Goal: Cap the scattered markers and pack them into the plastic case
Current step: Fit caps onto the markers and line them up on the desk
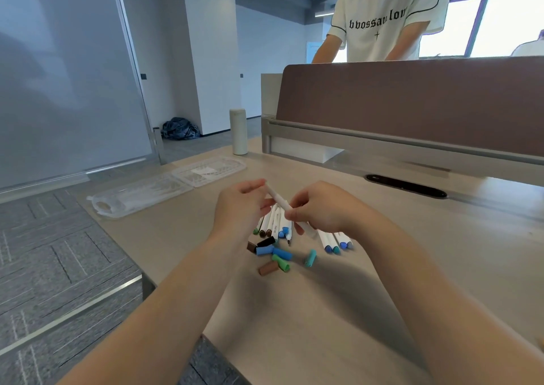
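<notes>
Pale wood-look surface in an office, grey carpet tiles off its left edge. Nearest, loose caps strewn close together: brown, green, blue, black, with one teal a little to the right. Just beyond, white-barrelled markers lying in a bunch below the hands, several with bare tips. Just right of these, three capped markers side by side. Above the bunch, right hand, grip pinched on one white marker slanting up toward the far left. Left hand alongside, fingers curled, thumb tip by that marker's far end; grip on it or not, impossible to tell. Farther left, clear plastic case lying open and flat, well apart from the markers. Beyond it, pale bottle standing upright. Far right, brown divider, a person in a white T-shirt behind it.
</notes>
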The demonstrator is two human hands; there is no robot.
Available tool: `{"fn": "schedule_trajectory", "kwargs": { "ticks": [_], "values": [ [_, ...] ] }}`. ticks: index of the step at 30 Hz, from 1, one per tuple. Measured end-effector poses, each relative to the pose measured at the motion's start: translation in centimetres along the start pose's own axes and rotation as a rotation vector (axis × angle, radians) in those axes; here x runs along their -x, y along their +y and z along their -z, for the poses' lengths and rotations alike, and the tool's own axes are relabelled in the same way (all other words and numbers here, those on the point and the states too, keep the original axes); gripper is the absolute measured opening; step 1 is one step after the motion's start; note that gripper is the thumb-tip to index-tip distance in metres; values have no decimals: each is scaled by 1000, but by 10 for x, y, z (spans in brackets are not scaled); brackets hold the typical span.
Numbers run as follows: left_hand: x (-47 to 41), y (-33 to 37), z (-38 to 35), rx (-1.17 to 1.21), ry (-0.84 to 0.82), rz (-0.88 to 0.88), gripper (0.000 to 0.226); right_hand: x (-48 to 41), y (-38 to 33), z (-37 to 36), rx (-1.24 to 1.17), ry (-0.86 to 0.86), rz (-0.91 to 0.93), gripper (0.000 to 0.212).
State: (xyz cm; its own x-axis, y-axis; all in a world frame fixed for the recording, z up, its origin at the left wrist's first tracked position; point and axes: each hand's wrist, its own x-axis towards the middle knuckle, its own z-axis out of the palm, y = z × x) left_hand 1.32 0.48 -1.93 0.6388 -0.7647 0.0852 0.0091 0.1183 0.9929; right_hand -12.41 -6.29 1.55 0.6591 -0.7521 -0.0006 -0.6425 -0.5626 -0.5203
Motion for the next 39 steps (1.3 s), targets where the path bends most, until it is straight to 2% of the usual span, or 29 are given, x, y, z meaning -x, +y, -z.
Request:
{"fn": "schedule_trajectory", "kwargs": {
  "ticks": [2, 5, 9, 13, 16, 19, 23, 31, 34, 39],
  "values": [
    [0, -1, -2, -132, -23, -17, 34, -7, 12, -2, 58, 22, -130, 20],
    [1, -2, 1, -220, -19, -12, 21, -19, 28, -10, 157, 87, -297, 20],
    [0, -4, 7, -255, -21, -11, 16, -30, 30, -23, 241, 117, -351, 23],
    [-2, -7, 11, -271, -26, -18, 17, -42, 27, -28, 305, 106, -391, 6],
    [-3, -10, 17, -298, -37, -38, 17, -52, 25, -33, 333, 168, -382, 16],
    [-5, -13, 21, -351, -53, -67, 17, -60, 15, -36, 257, 188, -327, 25],
    [-6, -16, 25, -462, -102, -117, 15, -70, 1, -42, 201, 120, -312, 23],
    [-6, -19, 35, -519, -175, -159, 14, -83, -11, -45, 379, -60, -304, 11],
    [-4, -21, 35, -568, -184, -185, 14, -85, -14, -45, 420, -89, -306, 17],
    [-2, -23, 32, -694, -247, -243, 12, -75, -16, -38, 278, -128, -318, 21]
  ]
}}
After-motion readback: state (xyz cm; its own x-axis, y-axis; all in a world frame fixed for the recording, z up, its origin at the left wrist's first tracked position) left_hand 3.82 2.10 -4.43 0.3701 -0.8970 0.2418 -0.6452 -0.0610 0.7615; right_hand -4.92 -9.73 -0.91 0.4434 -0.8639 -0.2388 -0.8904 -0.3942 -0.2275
